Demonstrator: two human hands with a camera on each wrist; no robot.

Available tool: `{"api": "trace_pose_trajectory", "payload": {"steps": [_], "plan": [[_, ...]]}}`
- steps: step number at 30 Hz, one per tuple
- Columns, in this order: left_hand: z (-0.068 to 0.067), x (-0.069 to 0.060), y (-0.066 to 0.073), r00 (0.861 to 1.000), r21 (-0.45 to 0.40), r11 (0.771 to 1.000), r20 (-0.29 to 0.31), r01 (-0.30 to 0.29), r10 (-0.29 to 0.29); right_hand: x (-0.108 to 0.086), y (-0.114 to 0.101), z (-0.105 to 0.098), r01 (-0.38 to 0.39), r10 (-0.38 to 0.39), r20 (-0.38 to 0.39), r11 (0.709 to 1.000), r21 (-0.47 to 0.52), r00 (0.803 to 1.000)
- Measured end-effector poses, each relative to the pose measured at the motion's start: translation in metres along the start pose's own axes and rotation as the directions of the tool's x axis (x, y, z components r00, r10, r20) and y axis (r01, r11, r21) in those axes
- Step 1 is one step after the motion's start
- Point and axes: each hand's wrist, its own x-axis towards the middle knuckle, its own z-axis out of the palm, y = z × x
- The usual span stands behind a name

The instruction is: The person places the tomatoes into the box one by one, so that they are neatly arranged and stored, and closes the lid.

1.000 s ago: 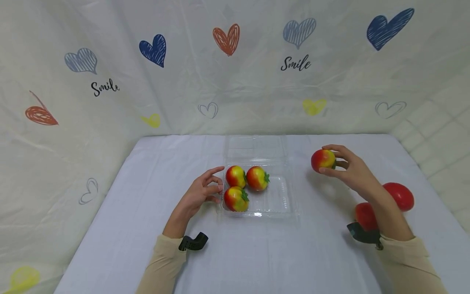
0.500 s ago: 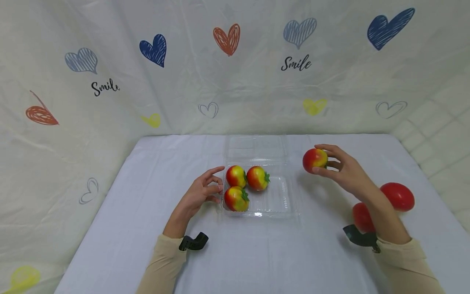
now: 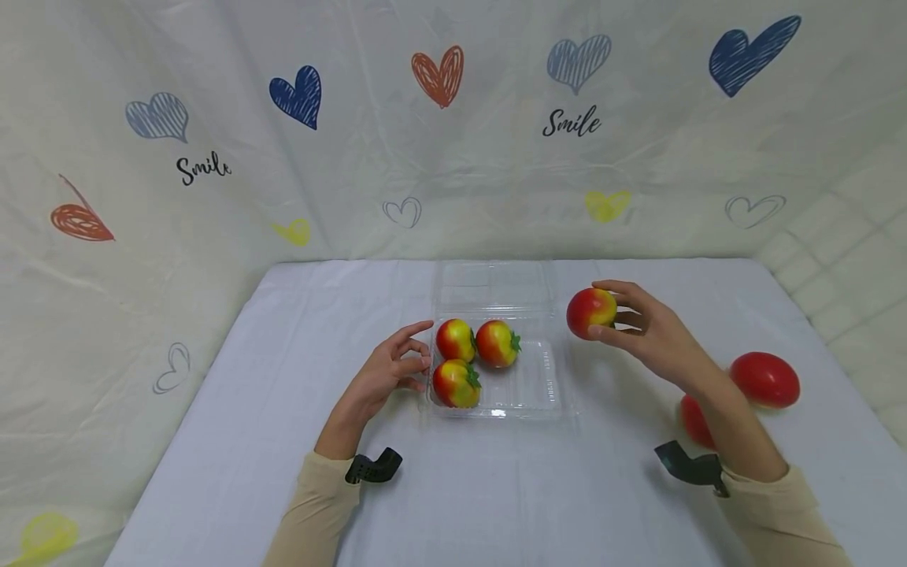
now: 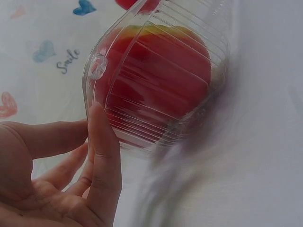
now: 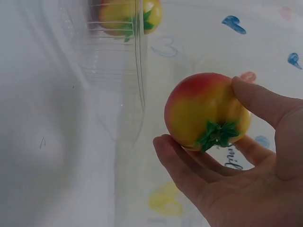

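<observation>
A clear plastic container (image 3: pixel 524 402) lies with its lid folded back behind it; three red-yellow fruits, one of them (image 3: pixel 457 383), sit towards its left in the head view. Against the container's left side rest the fingertips of my left hand (image 3: pixel 379 374), fingers loosely bent; the left wrist view shows the thumb and a finger at the clear rim (image 4: pixel 86 90). Raised to the right of the container, my right hand (image 3: pixel 655 335) holds another red-yellow fruit (image 3: pixel 590 313) between thumb and fingers. Its green leafy top (image 5: pixel 218 135) faces the palm side in the right wrist view.
Two red fruits lie on the white table at the right: one (image 3: pixel 765 379) in view beyond the right forearm, the other (image 3: pixel 696 421) partly hidden by it. A white cloth with printed hearts (image 3: pixel 437 76) hangs behind the table.
My right hand has moved left towards the container, carrying the fruit. My left hand and the three fruits in the container have kept their places.
</observation>
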Motion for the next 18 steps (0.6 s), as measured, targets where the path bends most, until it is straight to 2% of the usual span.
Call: {"api": "trace_pose_trajectory", "payload": {"steps": [6,11,18], "plan": [[0.0,0.0,-0.001,1.0,-0.008,1.0,0.006,-0.009,0.009,-0.004,-0.007,0.005,0.069,-0.069,-0.005,0.998,0.0,0.998],[0.0,0.0,-0.001,1.0,-0.001,1.0,0.007,-0.01,0.01,-0.007,-0.012,0.01,0.095,-0.095,0.0,0.995,0.04,0.995],[0.0,0.0,-0.001,1.0,-0.004,1.0,0.002,-0.004,0.004,-0.01,-0.015,0.02,0.165,-0.165,-0.03,0.986,0.008,0.986]]}}
